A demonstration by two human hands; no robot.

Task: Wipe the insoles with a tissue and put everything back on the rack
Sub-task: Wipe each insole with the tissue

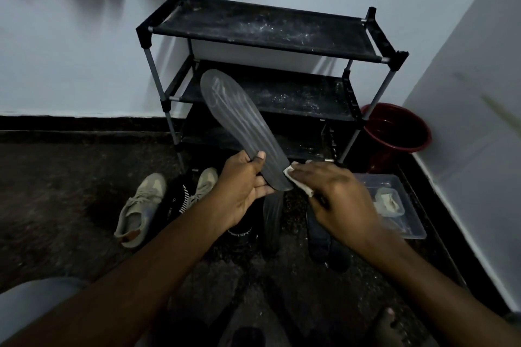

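My left hand (244, 186) grips the heel end of a long grey insole (239, 121), thumb on top, holding it up in front of the black three-tier shoe rack (265, 28). My right hand (338, 200) holds a white tissue (298, 180) against the insole's heel edge. A second dark insole (272, 220) lies on the floor below my hands. A pair of beige sneakers (141, 205) and a dark shoe (324, 239) sit on the floor too.
A red bucket (400, 132) stands right of the rack in the corner. A clear plastic box (394, 205) with crumpled tissues lies by the right wall. A black item with white print (239, 234) sits between the sneakers. My bare foot (392, 324) shows at the bottom.
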